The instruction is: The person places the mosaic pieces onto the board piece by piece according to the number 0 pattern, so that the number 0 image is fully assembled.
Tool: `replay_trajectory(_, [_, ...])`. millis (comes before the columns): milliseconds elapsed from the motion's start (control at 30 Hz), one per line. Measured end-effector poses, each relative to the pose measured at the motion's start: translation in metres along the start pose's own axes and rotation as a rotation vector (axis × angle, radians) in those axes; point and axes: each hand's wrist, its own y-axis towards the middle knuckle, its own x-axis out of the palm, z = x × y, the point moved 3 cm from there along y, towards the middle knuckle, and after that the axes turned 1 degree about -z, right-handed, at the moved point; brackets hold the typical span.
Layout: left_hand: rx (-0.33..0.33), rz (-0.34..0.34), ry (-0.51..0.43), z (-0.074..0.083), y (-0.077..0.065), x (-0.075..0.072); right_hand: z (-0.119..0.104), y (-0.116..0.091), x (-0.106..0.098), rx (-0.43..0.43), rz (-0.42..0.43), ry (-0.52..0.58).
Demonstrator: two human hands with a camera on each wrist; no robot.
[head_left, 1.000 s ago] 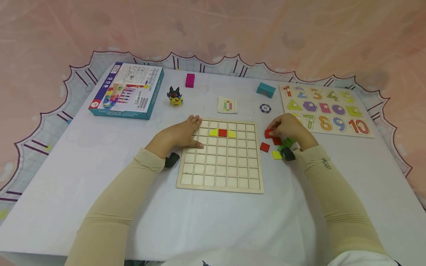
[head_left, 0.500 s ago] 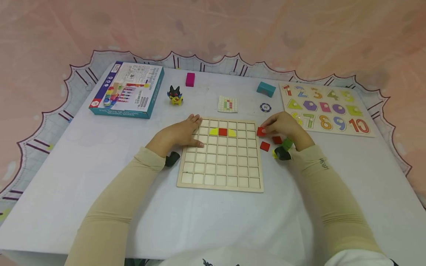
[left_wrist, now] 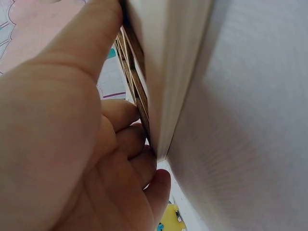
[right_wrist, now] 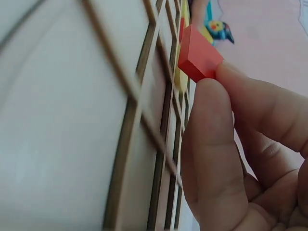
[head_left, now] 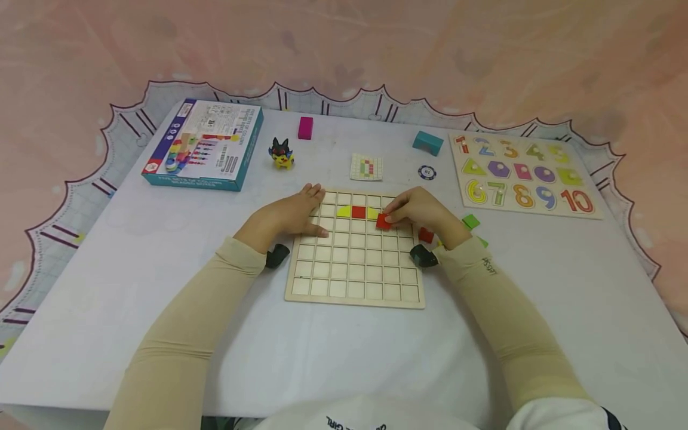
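Note:
A wooden grid board (head_left: 355, 302) lies on the white table. My left hand (head_left: 290, 214) rests on its upper left edge, fingers spread and thumb over the cells. Between thumb and fingertips, my right hand (head_left: 421, 212) pinches a red square tile (right_wrist: 199, 55) by one corner. That tile is tilted, close over the board's upper right cells. Near the top of the board, a red tile (head_left: 358, 212) sits in a cell between two yellow pieces with a curved side, the left one (head_left: 344, 211) fully seen and the right one (head_left: 372, 213) partly covered by the held tile.
Loose red (head_left: 426, 235) and green (head_left: 470, 221) tiles lie right of the board, partly hidden by the right wrist. Behind the board are a pattern card (head_left: 366, 167), poker chip (head_left: 427, 172), teal block (head_left: 427, 143), magenta block (head_left: 305, 128), toy figure (head_left: 282, 154), box (head_left: 204, 146) and number puzzle (head_left: 524, 176).
My right hand picked up a red tile from the loose pieces and carried it left over the board's upper right part. The left hand stayed in place on the board.

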Motion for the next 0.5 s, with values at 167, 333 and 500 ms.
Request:
replay_trajectory(167, [-0.001,-0.001,0.001,0.0,0.0,0.0,-0.006,0.004,0.011,-0.02,-0.027,0.009])
replay_trajectory(333, [0.004,-0.002,0.0,0.001,0.0,0.0,-0.01,0.004,0.016,-0.033,-0.022,-0.089])
replay_trajectory(500, [0.001,0.001,-0.008,0.001,-0.002,0.0,-0.012,0.003,0.019,-0.031,0.016,-0.225])
